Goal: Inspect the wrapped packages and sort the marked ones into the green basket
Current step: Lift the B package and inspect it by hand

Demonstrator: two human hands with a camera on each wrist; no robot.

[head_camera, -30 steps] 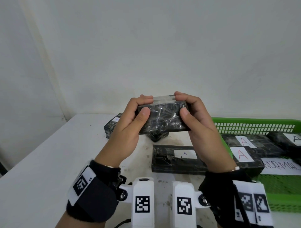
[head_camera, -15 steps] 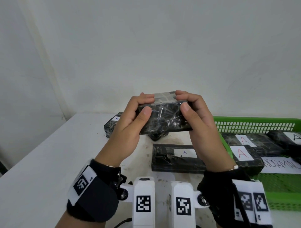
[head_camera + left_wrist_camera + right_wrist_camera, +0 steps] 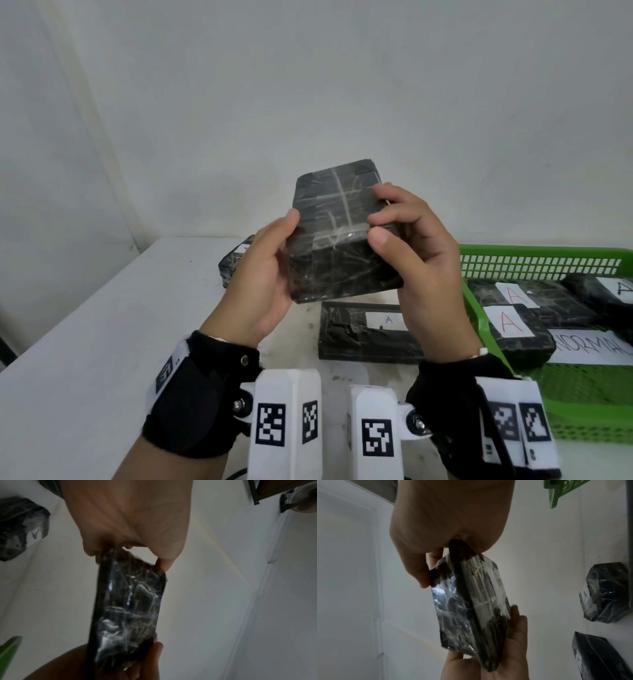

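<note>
A black package point(image 3: 337, 236), wrapped in glossy film, is being held up in the air above the white table point(image 3: 85, 342), tilted so a broad face is showing to the head camera; no label is showing on the faces turned toward the cameras. The left hand point(image 3: 263, 274) is gripping its left end, thumb on the upper face and fingers curled underneath. The right hand point(image 3: 414, 260) is gripping the right end, thumb pressing the near edge and fingers bent over the top.

Below it, a second black package point(image 3: 363, 334) is lying flat on the table, wearing a white label with a small blue "A". A third package point(image 3: 233, 263) is sitting farther back at the left, mostly hidden behind the left hand, with a white label whose writing reads as an "A" in the left wrist view.

To the right, the green basket point(image 3: 541, 263) is resting on the table, holding more black packages; their white labels are showing a red "A" twice and a dark "A" once. A paper strip point(image 3: 592, 346) lettered "NORMAL" is lying inside the basket.
</note>
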